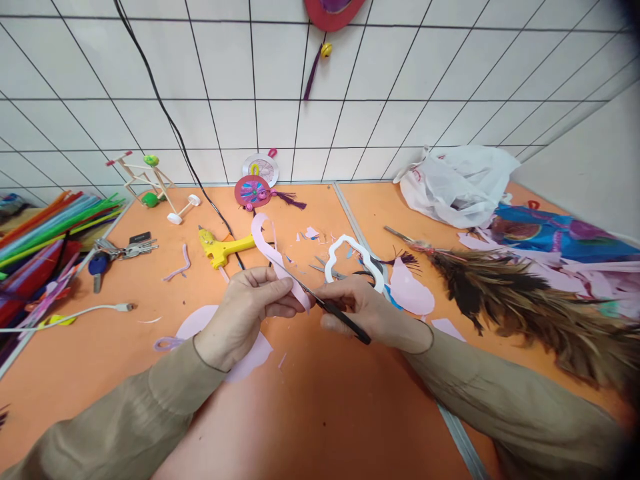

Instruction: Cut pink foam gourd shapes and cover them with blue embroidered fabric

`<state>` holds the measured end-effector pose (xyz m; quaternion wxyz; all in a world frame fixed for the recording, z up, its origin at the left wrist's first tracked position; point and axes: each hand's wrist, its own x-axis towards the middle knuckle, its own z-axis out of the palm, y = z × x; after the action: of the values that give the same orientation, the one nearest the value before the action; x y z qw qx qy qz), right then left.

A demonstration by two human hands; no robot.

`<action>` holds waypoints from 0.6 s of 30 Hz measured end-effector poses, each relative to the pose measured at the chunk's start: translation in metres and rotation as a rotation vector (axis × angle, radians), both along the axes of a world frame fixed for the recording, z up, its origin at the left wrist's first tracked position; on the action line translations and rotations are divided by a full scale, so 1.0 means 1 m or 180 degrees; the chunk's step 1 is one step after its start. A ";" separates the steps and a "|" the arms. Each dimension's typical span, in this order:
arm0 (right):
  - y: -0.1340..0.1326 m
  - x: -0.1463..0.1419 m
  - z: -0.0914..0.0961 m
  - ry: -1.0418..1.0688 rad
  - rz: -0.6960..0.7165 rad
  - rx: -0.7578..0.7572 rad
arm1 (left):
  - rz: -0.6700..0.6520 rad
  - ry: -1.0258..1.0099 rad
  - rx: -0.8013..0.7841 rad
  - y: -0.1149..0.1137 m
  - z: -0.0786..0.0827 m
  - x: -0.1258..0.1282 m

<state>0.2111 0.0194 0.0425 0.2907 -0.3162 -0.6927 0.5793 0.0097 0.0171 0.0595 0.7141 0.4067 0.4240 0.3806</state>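
My left hand pinches a curved strip of pale pink paper that arcs up and away from my fingers. My right hand is closed round black-handled scissors, whose blades meet the pink strip right beside my left fingertips. Both hands hover low over the orange table, with beige sleeves reaching to the wrists. A pink paper cut-out lies on the table under my left hand.
A white wavy ring, a pink paper piece and paper scraps lie just beyond my hands. A yellow glue gun, keys, pipe cleaners, brown feathers and a white plastic bag surround them.
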 end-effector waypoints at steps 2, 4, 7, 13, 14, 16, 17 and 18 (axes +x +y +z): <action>0.000 0.001 -0.001 0.0022 0.0013 -0.0003 | -0.0002 -0.0012 0.0012 0.000 -0.001 0.000; 0.000 0.001 -0.002 0.0034 0.0002 -0.0005 | -0.0013 -0.0025 0.0030 0.000 -0.001 -0.001; 0.000 0.000 -0.002 0.0015 -0.0029 -0.0028 | -0.0015 0.0002 0.0025 0.000 -0.001 -0.001; -0.001 -0.001 0.003 -0.0050 -0.0107 -0.0137 | 0.0050 0.0084 0.0056 0.003 0.002 -0.002; -0.001 -0.001 0.004 -0.0053 -0.0106 -0.0141 | 0.0047 0.0090 0.0102 0.003 0.003 -0.002; -0.001 0.000 0.003 -0.0042 -0.0107 -0.0123 | 0.0023 0.0100 0.0188 0.004 0.003 -0.002; -0.001 0.000 0.002 -0.0019 -0.0112 -0.0116 | 0.0013 0.0106 0.0219 0.004 0.002 -0.003; 0.000 0.001 0.001 0.0008 -0.0129 -0.0118 | 0.0010 0.0115 0.0241 0.005 0.002 -0.003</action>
<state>0.2120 0.0191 0.0432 0.2973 -0.3348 -0.6750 0.5864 0.0070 0.0216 0.0617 0.6899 0.4396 0.4228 0.3900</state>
